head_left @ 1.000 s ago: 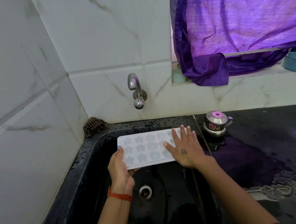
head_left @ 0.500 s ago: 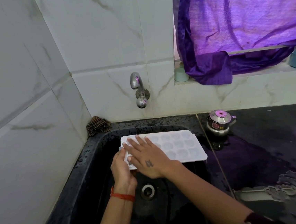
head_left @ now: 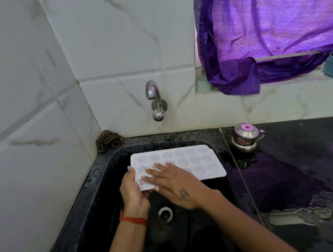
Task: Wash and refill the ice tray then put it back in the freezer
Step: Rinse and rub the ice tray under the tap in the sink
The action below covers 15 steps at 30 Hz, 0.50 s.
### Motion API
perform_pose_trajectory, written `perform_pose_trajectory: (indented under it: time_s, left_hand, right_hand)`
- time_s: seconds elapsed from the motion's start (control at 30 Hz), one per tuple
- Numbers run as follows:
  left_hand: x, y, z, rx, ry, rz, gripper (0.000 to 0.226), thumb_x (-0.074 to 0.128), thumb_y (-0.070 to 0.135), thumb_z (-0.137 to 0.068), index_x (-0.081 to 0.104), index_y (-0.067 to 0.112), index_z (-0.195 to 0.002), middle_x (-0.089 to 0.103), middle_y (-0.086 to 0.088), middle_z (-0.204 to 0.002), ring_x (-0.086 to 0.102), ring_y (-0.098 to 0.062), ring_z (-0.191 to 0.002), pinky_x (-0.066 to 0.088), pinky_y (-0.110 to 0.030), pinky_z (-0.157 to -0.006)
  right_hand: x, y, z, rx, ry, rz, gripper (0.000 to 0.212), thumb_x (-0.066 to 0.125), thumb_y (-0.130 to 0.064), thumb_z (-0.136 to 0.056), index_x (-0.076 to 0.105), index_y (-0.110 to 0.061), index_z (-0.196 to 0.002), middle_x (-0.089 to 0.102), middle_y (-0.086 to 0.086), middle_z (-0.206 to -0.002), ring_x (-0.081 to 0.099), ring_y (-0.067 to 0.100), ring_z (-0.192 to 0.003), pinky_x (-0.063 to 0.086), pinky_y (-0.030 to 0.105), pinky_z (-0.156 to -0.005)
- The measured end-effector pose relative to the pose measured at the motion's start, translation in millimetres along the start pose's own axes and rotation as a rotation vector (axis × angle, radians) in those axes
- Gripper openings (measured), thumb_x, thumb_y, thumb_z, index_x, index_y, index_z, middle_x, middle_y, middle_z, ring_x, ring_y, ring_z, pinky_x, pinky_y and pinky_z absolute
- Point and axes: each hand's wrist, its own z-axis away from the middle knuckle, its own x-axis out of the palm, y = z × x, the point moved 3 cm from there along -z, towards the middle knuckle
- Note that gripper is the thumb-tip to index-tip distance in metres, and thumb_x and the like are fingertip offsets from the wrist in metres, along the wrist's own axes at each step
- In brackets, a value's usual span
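Note:
A white ice tray [head_left: 193, 159] with shaped moulds is held level over the black sink [head_left: 106, 182], below the steel tap [head_left: 155, 100]. My left hand [head_left: 133, 190] grips the tray's left end, thumb on top and fingers underneath. My right hand [head_left: 173, 182] lies flat on the tray's left part, fingers straight and spread over the moulds. No water runs from the tap.
A drain [head_left: 165, 214] sits in the sink floor under my hands. A small steel kettle [head_left: 245, 136] stands on the wet black counter [head_left: 298, 174] to the right. A striped cloth [head_left: 109, 140] lies at the sink's back left corner. A purple curtain [head_left: 273, 24] hangs over the window ledge.
My right hand slid from the tray's right end across to its left part, fingers flat on the moulds. My left hand kept hold of the left end.

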Motion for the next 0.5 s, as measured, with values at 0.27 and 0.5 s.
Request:
perform_pose_trajectory:
  time_s: [0.27,0.5]
  left_hand:
    - [1.0,1.9,6.6,0.022,0.008,-0.024,0.034,0.047,0.038,-0.097,0.06,0.01,-0.11,0.068,-0.01,-0.097,0.066,-0.024,-0.078,0.056,-0.03,-0.049]
    - [-2.6,6.1,8.5,0.035,0.03,-0.046,0.029,0.047,0.039,-0.098,0.06,0.014,-0.099,0.067,-0.007,-0.09,0.064,-0.023,-0.074,0.052,-0.025,-0.04]
  right_hand:
    - [-1.1,30.7,38.9,0.279,0.027,-0.036,0.072,-0.011,-0.067,-0.08,0.009,-0.047,-0.146,0.001,-0.013,-0.159,-0.011,0.009,-0.146,-0.013,0.04,-0.119]
    - [-7.8,66.3,55.6,0.572,0.015,-0.022,0.087,-0.012,-0.079,-0.07,0.001,-0.044,-0.148,-0.016,-0.005,-0.159,-0.025,0.019,-0.143,-0.023,0.048,-0.111]
